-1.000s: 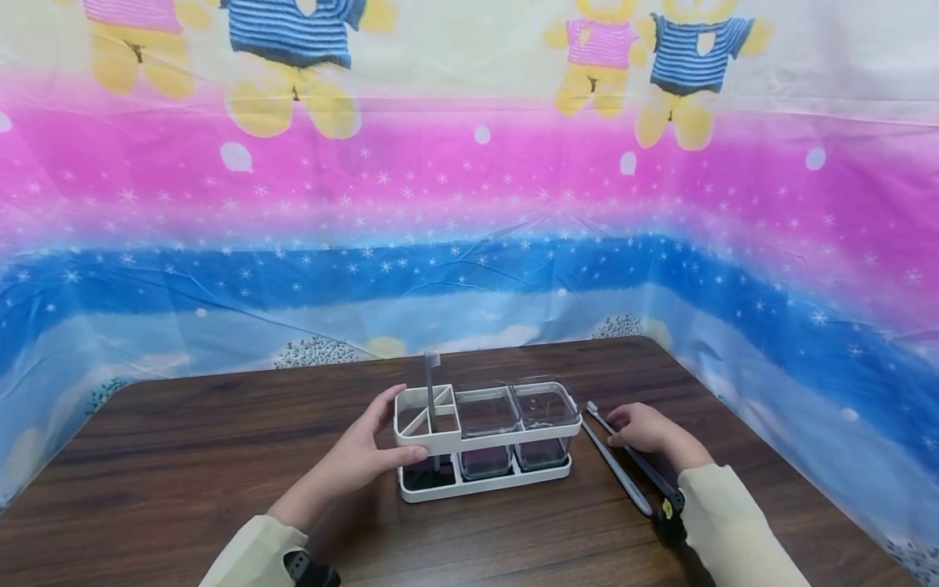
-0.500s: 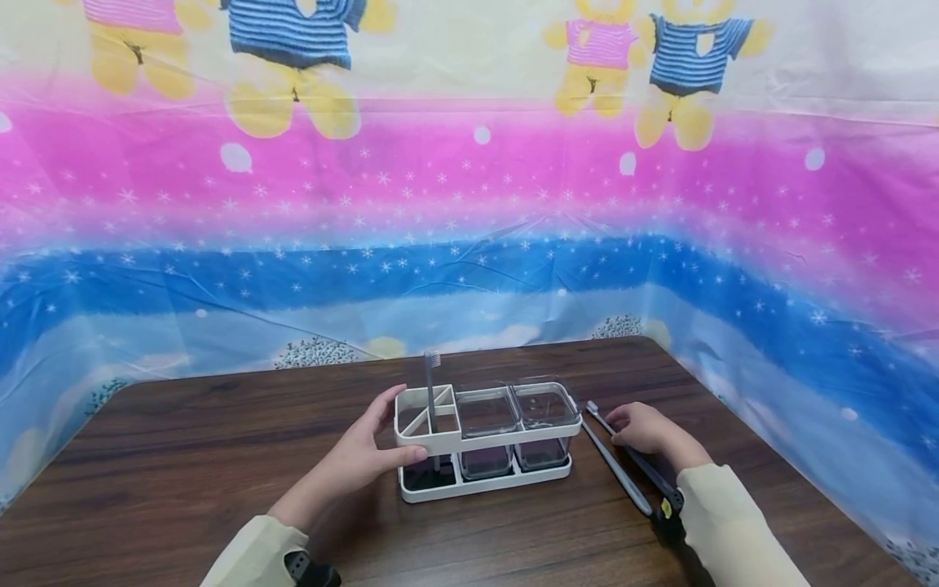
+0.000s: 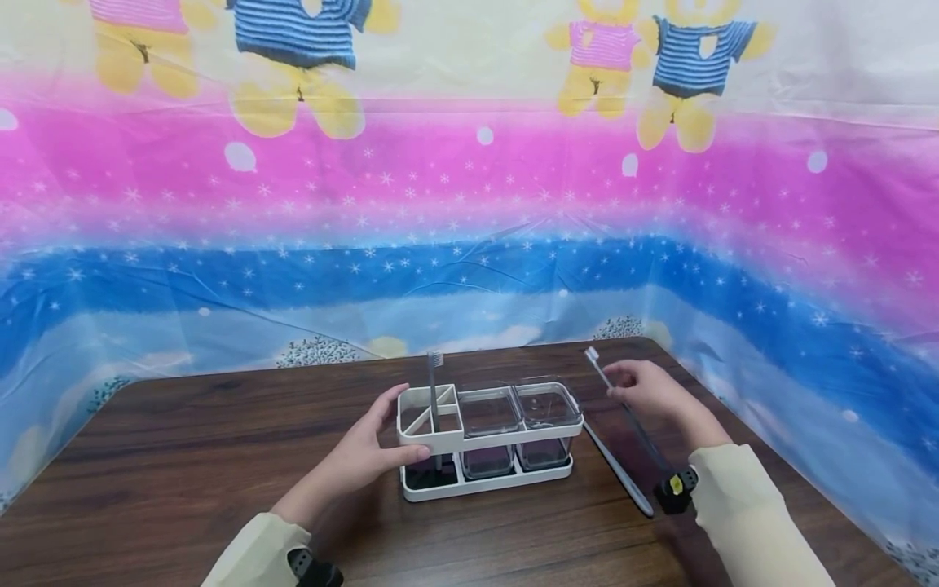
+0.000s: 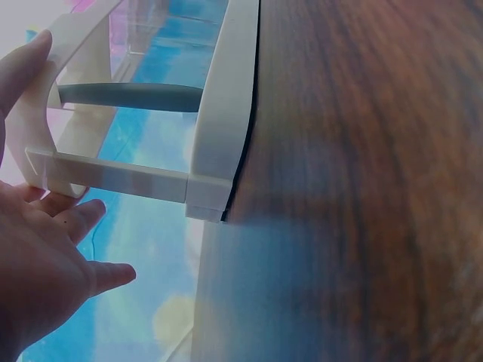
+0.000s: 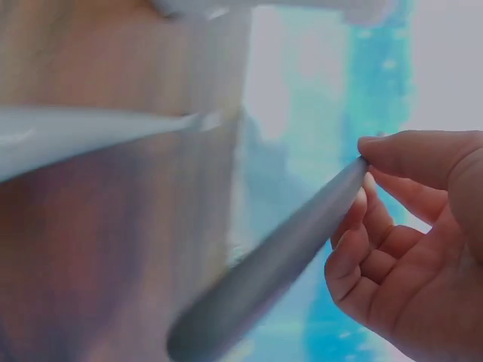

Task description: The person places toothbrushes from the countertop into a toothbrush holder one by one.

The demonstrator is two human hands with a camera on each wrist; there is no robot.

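Observation:
My left hand [image 3: 363, 448] grips the left end of a white toothbrush holder [image 3: 513, 437], thumb in front and fingers round the back. A grey toothbrush [image 3: 433, 399] stands upright in the holder's divided left section, bristles up; its dark handle [image 4: 132, 96] shows in the left wrist view. To the right of the holder, my right hand [image 3: 649, 390] pinches a second grey toothbrush [image 5: 268, 264] between thumb and fingers. That brush is tilted, its head up and to the left and its thick handle end pointing down toward the wrist.
Another grey toothbrush [image 3: 622, 473] lies on the dark wooden table [image 3: 220, 465], between the holder and my right hand. Two clear cups [image 3: 490, 412] sit in the holder's middle and right sections. A patterned cloth [image 3: 469, 269] hangs behind and around the table.
My right hand has lifted its toothbrush up off the table, the brush head rising with it. The left hand and the holder stay in place.

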